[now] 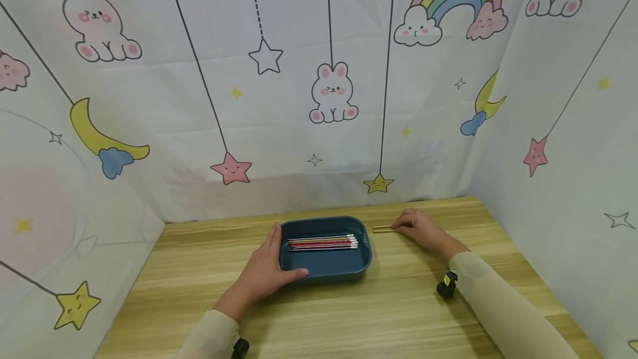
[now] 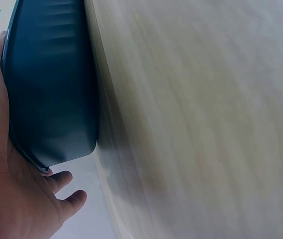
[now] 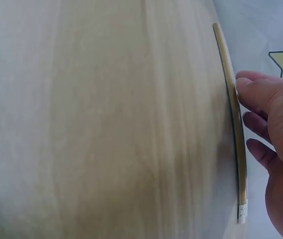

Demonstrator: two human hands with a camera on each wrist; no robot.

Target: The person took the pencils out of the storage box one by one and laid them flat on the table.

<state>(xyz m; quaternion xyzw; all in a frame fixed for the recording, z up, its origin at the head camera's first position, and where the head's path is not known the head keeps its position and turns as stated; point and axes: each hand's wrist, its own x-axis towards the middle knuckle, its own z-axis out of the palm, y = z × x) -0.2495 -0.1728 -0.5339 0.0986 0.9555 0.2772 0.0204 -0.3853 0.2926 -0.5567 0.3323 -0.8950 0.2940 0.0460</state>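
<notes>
Lying long-axis left-right, pencil [image 3: 237, 124] points toward tray [image 1: 326, 265], eraser end [image 3: 242, 212] away.

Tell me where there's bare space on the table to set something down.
On the light-brown wood-grain table, bare patches lie in front of the dark-blue rectangular tray, between the cream sleeves, and left of the left hand. Crowded: just right of the tray, with slim golden pencils and the right hand; the tray's middle holds multicoloured pencils.
</notes>
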